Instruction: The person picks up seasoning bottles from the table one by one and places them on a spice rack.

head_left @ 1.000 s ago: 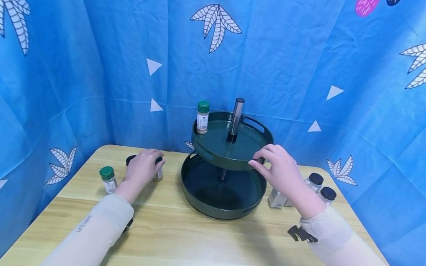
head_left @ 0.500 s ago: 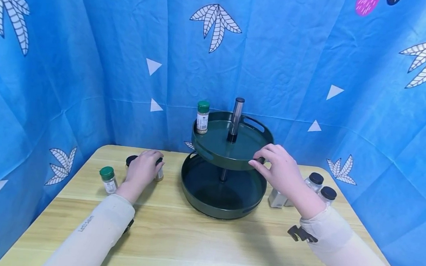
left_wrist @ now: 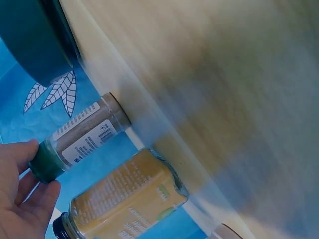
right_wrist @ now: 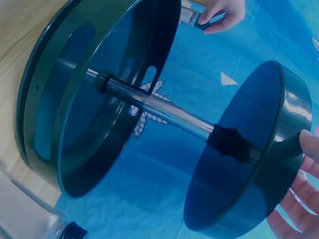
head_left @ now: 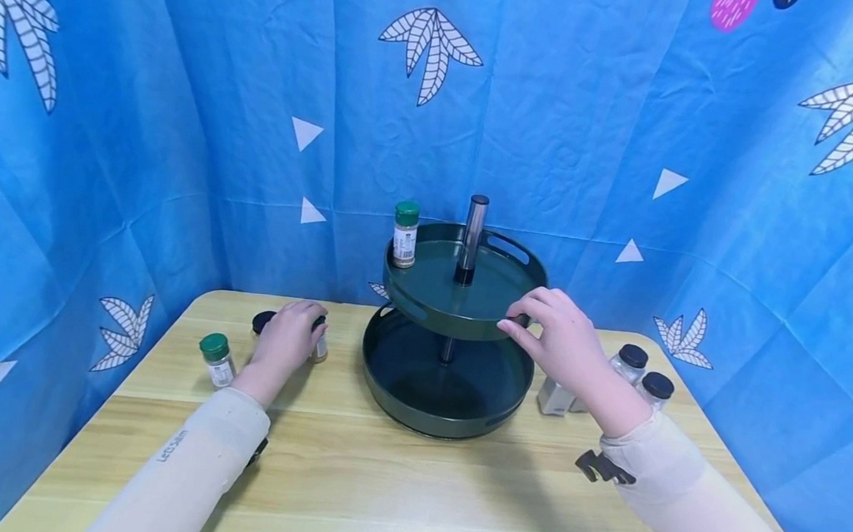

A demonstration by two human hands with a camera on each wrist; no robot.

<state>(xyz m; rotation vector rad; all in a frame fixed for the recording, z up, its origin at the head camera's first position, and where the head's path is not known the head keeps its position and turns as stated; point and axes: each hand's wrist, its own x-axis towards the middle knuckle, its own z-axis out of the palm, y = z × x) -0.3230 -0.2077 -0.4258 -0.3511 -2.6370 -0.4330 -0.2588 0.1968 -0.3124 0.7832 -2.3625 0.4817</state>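
Observation:
My left hand (head_left: 287,337) pinches the green cap of a small spice jar (left_wrist: 92,134) at the back left of the table. The jar's base looks at or very near the tabletop. Beside it in the left wrist view lies the view of a larger yellow-filled jar (left_wrist: 132,196) with a black cap. My right hand (head_left: 558,336) holds the front right rim of the upper tray (head_left: 430,320) of a dark green two-tier stand, thumb on the outer wall in the right wrist view. Another green-capped spice jar (head_left: 405,235) stands on the upper tray's left side.
Left of my left hand stands a green-capped jar (head_left: 218,358). Several clear black-capped jars (head_left: 628,364) stand to the right, partly behind my right arm. The lower tray (head_left: 433,421) rests on the wooden table (head_left: 378,496). A blue curtain (head_left: 435,158) hangs behind.

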